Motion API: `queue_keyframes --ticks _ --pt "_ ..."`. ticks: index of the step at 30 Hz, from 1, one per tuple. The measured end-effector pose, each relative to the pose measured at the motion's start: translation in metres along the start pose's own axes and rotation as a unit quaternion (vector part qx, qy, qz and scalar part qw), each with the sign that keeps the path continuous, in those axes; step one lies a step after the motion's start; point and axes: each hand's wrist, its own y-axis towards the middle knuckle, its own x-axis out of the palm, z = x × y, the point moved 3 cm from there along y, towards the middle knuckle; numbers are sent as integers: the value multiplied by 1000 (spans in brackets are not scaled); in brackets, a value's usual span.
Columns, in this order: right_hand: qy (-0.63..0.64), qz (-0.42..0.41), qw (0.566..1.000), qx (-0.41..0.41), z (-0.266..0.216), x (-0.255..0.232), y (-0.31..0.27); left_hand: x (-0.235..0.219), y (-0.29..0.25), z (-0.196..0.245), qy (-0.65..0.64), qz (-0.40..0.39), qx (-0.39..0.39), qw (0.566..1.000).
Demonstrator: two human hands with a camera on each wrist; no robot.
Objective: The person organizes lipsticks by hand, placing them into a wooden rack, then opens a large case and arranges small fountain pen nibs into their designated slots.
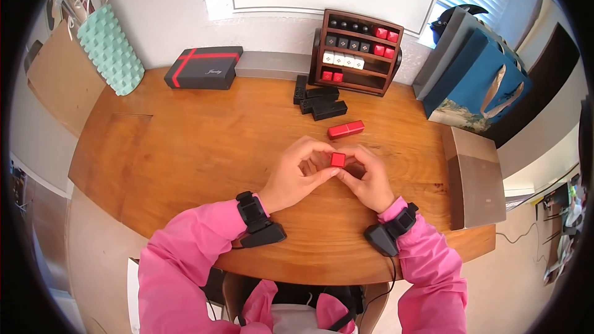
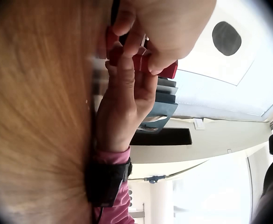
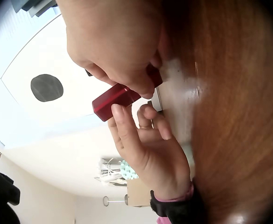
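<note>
**Partly stocked, six pieces out**

Left hand pinches a glossy red square-ended stick, held between both hands. Beyond, four matte black oblong blocks and a red oblong stick lie outside the dark-brown wooden rack; its lowest shelf looks part-filled. Right hand pinches too.

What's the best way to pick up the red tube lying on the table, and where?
Probably from above, pinching the red tube near its middle, thumb on the near long side, fingers on the far one. It lies flat, long and narrow, with straight sides. The black boxes sit close behind.
</note>
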Motion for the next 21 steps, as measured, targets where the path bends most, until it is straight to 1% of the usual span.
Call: queue_keyframes --ticks 2,4,5,6,7,8,9,10,11,13,14,15,16,17,18,19,20,21 --pt "-13 4 1000 -7 -1 -1 0 -1 1 7 5 8 9 1000" --pt "-29 -2 1000 2 -9 -2 1 -1 1 13 48 10 16 999" --pt "-46 -4 999 12 -12 -2 1 -2 0 10 47 11 16 999" --pt "-46 -5 999 12 -10 -2 1 -2 0 5 30 15 0 999" --pt "-39 15 999 -6 -8 -3 2 -3 0 3 14 19 -16 1000" --pt "-31 35 999 -24 -8 -4 2 -3 0 4 13 19 -16 1000" --pt "-32 35 999 -24 -8 -4 2 -3 -1 3 -58 17 -80 995" --pt "3 59 998 -18 -7 -4 2 -2 -2 1 -128 15 -143 981" --pt "37 83 996 -12 -7 -5 2 -2 -1 -2 -128 14 -143 981" --pt "54 97 994 3 -10 -4 2 3 0 -9 -133 -53 -136 980" --pt "70 110 991 17 -10 -5 2 2 0 -9 -133 -54 -135 980" --pt "70 110 991 18 -10 -7 2 2 0 -9 -92 -77 -137 983" --pt "37 91 995 9 -10 -8 3 3 0 -8 -52 -101 -138 984" --pt "6 72 997 0 -10 -8 3 4 0 -8 -52 -102 -138 984" --pt "6 72 997 1 -8 -6 2 4 0 -7 -13 -104 -113 988" --pt "13 78 997 -22 -7 -2 3 4 1 -5 27 -106 -89 990" --pt "20 84 995 -45 -8 2 3 5 0 -6 28 -106 -90 990" --pt "21 84 995 -44 -10 5 3 4 0 -6 1 -44 -65 997"
